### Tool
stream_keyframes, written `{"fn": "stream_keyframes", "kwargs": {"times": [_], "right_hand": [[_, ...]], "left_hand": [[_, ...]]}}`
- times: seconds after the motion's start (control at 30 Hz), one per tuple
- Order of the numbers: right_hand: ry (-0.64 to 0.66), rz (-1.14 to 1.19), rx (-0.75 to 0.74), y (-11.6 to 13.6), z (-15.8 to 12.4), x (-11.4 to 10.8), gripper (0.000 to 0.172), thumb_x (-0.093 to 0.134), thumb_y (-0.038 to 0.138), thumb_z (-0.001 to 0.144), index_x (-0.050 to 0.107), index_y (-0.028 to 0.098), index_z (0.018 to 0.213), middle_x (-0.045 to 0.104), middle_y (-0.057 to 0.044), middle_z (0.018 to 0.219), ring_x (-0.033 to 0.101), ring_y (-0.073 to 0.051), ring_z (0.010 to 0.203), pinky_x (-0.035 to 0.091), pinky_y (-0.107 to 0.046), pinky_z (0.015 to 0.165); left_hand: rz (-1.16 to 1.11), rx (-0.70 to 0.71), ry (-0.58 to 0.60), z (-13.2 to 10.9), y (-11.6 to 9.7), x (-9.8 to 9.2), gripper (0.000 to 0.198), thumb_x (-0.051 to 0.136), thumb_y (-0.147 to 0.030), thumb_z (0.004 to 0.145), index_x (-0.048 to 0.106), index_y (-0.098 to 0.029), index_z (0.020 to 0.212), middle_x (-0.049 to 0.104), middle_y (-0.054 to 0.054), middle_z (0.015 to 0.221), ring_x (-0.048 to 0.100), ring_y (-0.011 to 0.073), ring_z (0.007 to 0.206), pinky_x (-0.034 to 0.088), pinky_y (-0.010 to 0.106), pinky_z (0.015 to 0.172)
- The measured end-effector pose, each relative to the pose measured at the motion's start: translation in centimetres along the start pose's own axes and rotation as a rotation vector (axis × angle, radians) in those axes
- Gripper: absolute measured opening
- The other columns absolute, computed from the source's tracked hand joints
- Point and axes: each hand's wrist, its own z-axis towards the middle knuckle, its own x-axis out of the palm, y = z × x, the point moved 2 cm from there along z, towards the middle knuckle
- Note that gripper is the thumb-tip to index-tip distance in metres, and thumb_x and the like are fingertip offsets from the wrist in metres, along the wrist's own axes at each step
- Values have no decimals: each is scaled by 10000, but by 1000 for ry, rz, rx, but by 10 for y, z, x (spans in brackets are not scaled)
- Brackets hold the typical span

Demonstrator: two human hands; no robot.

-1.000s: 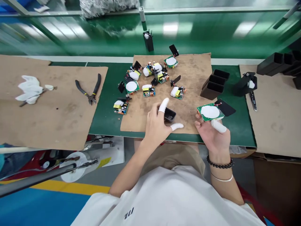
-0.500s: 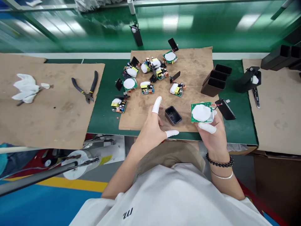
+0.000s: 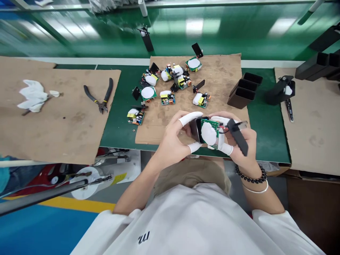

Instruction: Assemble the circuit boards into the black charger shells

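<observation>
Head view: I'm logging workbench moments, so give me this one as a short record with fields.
Left hand: holds the black case between thumb and fingers
Right hand: holds the circuit board at the case's open end
Black plate: wired to the board
Pliers: on the left cardboard, handles spread
Knife: on the right cardboard
Other boards: beyond the hands

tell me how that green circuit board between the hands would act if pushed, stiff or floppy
The circuit board is probably stiff, being a flat panel. The black piece may swing or flop, since thin wires join it to the board.
</observation>
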Motion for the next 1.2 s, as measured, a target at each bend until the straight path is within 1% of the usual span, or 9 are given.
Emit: {"fn": "stream_keyframes", "kwargs": {"times": [0.1,0.23,0.33,0.4,0.57,0.7,0.9,1.03,1.2], "right_hand": [[-1,41,-10,1,-1,-2,292,850,281,833,798,323,1117,761,-36,1219,739,-266,1122,632,-423,974],[5,29,-3,1,-3,-5,236,855,321,826,804,348,1055,760,-35,1224,735,-292,1117,630,-479,978],[-7,40,48,1,-4,-7,305,866,362,813,793,368,1109,751,-33,1248,724,-310,1155,616,-511,1014],[-2,29,84,1,-5,-7,330,876,412,799,795,353,1113,750,-47,1248,721,-320,1160,614,-515,1022],[-21,32,104,-3,-6,-9,456,941,472,703,792,321,1106,755,-52,1219,714,-331,1147,595,-516,1048],[-30,45,129,-4,-6,-9,460,939,469,709,788,320,1117,748,-48,1238,708,-324,1166,592,-493,1054],[-41,26,167,-6,-8,-10,439,953,442,690,791,316,1078,749,-45,1229,710,-318,1153,596,-484,1055],[-35,15,142,-8,-9,-11,429,953,428,694,790,323,1076,749,-37,1227,709,-310,1148,592,-476,1051],[-24,9,135,-4,-8,-10,419,942,410,719,785,313,1096,745,-52,1243,707,-307,1157,603,-455,1015]], "left_hand": [[-11,-15,20,1,-1,1,623,802,-127,711,690,-253,1311,602,46,1099,545,123,776,531,273,724],[-9,-33,37,2,-3,3,620,798,-145,699,696,-248,1301,595,45,1071,545,134,785,534,278,731],[-13,-37,34,2,-4,4,613,781,-146,697,699,-248,1295,590,40,1055,536,132,778,535,280,736],[-20,-40,39,2,-4,5,617,776,-138,694,699,-248,1297,588,38,1056,541,134,790,531,274,734],[-42,-52,64,5,-3,6,632,779,-136,687,697,-240,1305,592,41,1081,548,133,817,520,254,722],[-45,-84,89,7,-4,6,623,812,-163,700,696,-229,1308,589,39,1074,551,133,819,522,264,743],[-67,-82,99,7,-4,7,607,810,-154,704,700,-231,1296,591,46,1075,558,142,831,522,265,726],[-68,-92,112,6,-2,8,617,808,-142,701,698,-229,1302,588,46,1077,559,142,844,518,261,732],[-65,-101,109,7,-1,8,615,819,-165,701,698,-240,1299,588,50,1082,563,152,856,519,269,729]]}}
